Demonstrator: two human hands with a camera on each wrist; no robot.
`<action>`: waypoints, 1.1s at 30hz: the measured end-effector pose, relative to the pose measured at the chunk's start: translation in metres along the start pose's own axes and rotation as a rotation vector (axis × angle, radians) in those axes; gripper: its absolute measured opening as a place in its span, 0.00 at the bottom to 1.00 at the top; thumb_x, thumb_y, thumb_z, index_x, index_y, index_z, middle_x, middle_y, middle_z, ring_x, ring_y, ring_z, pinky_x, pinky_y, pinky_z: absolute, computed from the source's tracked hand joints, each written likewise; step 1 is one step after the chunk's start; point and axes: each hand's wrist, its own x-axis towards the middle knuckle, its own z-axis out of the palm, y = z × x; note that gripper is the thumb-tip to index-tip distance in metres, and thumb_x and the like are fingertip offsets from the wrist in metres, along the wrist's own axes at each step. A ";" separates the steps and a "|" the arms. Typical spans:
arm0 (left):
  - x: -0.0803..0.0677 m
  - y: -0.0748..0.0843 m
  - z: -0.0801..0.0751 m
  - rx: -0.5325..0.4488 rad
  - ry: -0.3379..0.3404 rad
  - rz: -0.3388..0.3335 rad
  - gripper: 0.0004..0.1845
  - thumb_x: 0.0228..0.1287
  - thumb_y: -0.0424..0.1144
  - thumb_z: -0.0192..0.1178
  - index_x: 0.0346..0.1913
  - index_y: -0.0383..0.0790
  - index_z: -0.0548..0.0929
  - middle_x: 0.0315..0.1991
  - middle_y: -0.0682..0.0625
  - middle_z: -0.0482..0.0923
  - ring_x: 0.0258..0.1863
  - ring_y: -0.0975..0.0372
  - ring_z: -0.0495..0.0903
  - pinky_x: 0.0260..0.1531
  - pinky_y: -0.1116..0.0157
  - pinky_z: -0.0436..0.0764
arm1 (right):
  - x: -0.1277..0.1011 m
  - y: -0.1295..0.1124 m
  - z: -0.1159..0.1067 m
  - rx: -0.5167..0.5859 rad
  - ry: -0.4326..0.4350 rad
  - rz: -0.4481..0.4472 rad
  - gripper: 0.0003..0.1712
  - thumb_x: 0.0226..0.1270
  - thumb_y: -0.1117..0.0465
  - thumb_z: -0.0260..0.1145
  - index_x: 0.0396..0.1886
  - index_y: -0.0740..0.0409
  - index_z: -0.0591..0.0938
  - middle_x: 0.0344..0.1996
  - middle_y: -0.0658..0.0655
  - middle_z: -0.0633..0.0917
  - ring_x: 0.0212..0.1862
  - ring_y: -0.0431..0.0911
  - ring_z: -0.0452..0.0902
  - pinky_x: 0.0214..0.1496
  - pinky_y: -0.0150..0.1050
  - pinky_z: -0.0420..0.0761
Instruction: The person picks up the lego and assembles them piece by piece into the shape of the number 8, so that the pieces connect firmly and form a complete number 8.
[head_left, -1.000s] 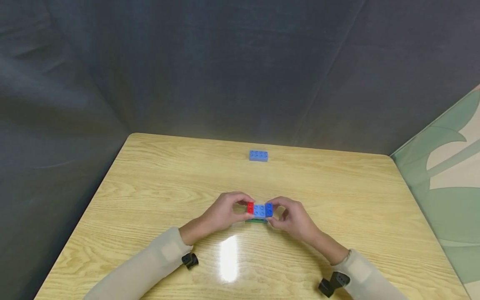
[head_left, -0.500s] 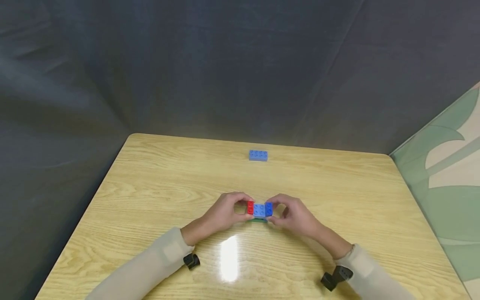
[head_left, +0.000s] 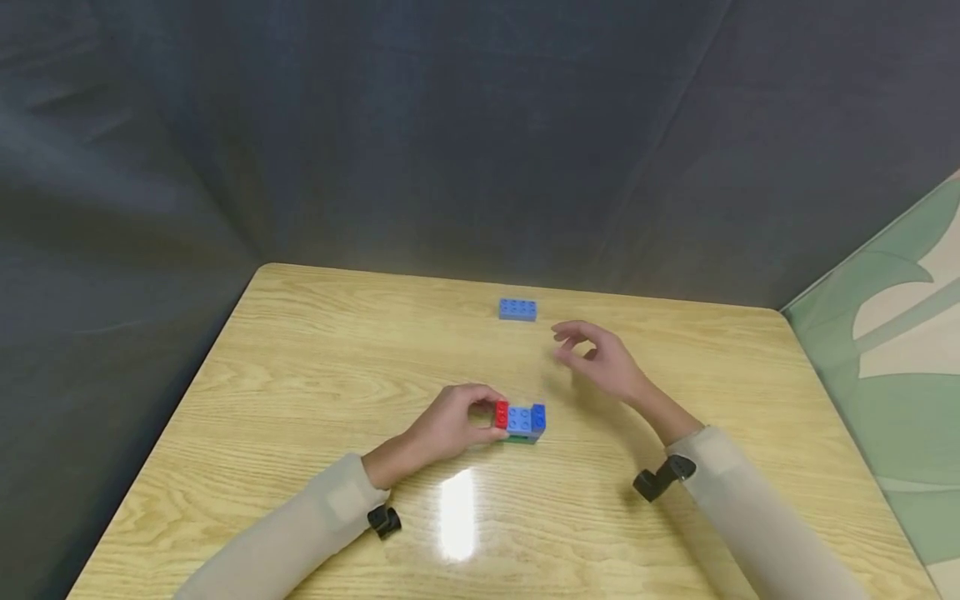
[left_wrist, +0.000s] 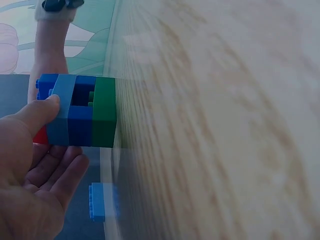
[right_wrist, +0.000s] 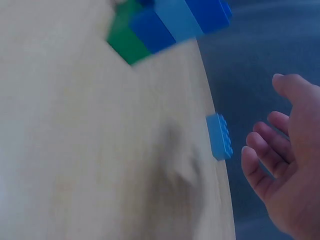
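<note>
Filling most of the lower head view, the pale wooden surface (head_left: 300, 375) stood against a dark grey cloth backdrop (head_left: 450, 125), with a green-and-cream patterned panel (head_left: 885, 333) to its right. Both forearms came in from the near edge in beige sleeves (head_left: 300, 525), each with a small black camera mount at the wrist.

The left hand (head_left: 450, 425) rested on the surface near the middle and gripped the red end of the brick stack (head_left: 521, 421), its thumb and fingers curled round that end; in the left wrist view the thumb pressed on the light-blue layer (left_wrist: 62, 112). The stack sat on the surface, roughly central and nearer the person than the far edge. It showed a green brick (left_wrist: 104, 112) at the bottom, darker blue and light-blue bricks above, and a red brick (head_left: 501, 414) at the left end.

The right hand (head_left: 600, 362) hovered apart from the stack, beyond it and to its right, holding nothing, its fingers loosely curled with a gap between thumb and fingertips. It was between the stack and a single light-blue brick (head_left: 517, 309) that lay alone near the far edge. The right wrist view was blurred, so whether that hand cleared the surface entirely could not be told for certain, though it appeared raised.
</note>
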 end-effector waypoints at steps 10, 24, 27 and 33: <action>0.000 0.001 -0.001 -0.020 -0.004 0.010 0.20 0.56 0.36 0.78 0.51 0.36 0.86 0.45 0.49 0.86 0.45 0.61 0.85 0.49 0.66 0.82 | 0.046 0.006 0.000 -0.003 0.038 0.047 0.26 0.71 0.59 0.70 0.65 0.63 0.78 0.59 0.63 0.81 0.55 0.56 0.77 0.52 0.51 0.77; 0.000 0.000 0.001 -0.053 -0.013 -0.002 0.19 0.56 0.35 0.77 0.50 0.36 0.86 0.45 0.49 0.86 0.44 0.61 0.85 0.48 0.68 0.82 | 0.084 0.030 0.012 0.055 0.042 0.123 0.32 0.69 0.61 0.71 0.69 0.64 0.74 0.66 0.65 0.75 0.65 0.61 0.69 0.66 0.57 0.69; -0.001 0.000 0.001 -0.061 -0.018 -0.008 0.19 0.56 0.35 0.77 0.50 0.36 0.86 0.44 0.49 0.86 0.44 0.61 0.85 0.48 0.69 0.82 | 0.088 0.037 0.014 0.052 0.042 0.140 0.31 0.69 0.61 0.72 0.69 0.65 0.74 0.66 0.65 0.76 0.66 0.61 0.69 0.69 0.56 0.68; -0.003 0.000 0.000 -0.051 -0.018 -0.012 0.19 0.56 0.35 0.77 0.50 0.36 0.86 0.44 0.49 0.86 0.43 0.61 0.85 0.47 0.69 0.83 | 0.092 0.045 0.020 0.070 0.054 0.131 0.30 0.69 0.64 0.71 0.67 0.67 0.75 0.65 0.67 0.78 0.65 0.61 0.72 0.70 0.53 0.68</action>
